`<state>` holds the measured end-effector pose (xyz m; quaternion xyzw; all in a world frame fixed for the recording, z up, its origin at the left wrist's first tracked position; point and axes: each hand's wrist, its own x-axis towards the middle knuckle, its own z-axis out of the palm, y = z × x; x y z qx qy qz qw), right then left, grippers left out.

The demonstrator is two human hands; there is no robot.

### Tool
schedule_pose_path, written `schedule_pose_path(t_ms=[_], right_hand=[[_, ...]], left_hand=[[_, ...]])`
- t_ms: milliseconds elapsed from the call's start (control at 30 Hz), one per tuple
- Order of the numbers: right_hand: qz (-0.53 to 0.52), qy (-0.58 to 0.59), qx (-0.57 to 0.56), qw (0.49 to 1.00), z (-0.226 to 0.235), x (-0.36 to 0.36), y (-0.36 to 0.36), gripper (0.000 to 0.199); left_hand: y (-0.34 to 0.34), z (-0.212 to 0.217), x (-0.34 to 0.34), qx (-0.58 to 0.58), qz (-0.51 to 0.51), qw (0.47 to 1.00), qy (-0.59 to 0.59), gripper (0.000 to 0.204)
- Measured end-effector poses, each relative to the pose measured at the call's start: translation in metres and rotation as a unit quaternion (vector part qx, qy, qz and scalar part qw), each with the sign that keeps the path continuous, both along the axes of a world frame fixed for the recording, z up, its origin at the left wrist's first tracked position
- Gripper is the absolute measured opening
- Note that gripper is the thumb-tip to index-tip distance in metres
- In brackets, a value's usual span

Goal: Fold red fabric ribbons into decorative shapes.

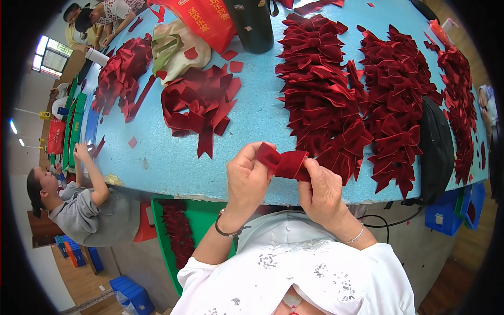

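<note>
A dark red velvet ribbon bow (289, 164) is stretched between my two hands, just above the near edge of the table. My left hand (248, 177) pinches its left end between thumb and fingers. On the other side my right hand (324, 190) grips the right end, thumb on top. Right behind my right hand lies a long row of finished-looking red velvet bows (325, 94). Farther left on the table is a loose heap of red velvet ribbon pieces (197, 102).
More bow rows (396, 105) fill the right of the blue table (252, 121), beside a black bag (437, 152). At the back stand a dark bottle (253, 23), a red bag (202, 21) and a cloth bag (181, 50). A green crate (199, 212) sits below; a co-worker (89, 205) works at left.
</note>
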<state>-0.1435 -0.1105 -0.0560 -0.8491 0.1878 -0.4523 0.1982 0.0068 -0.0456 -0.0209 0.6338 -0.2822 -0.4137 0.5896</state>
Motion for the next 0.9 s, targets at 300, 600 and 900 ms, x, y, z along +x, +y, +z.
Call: schedule_pose_path(t_ms=[300, 600, 900], right_hand=[[-0.011, 0.004, 0.019, 1.0, 0.002, -0.003, -0.003, 0.048], [0.032, -0.025, 0.063, 0.997, 0.008, 0.003, -0.004, 0.05], [0.065, 0.014, 0.113, 0.991, 0.075, -0.02, -0.002, 0.041]], left_hand=[[0.005, -0.012, 0.004, -0.114, -0.05, 0.93, -0.347, 0.016], [0.015, 0.017, 0.014, -0.025, -0.109, 0.991, -0.079, 0.014], [0.025, 0.078, -0.005, -0.034, -0.135, 0.984, 0.112, 0.016]])
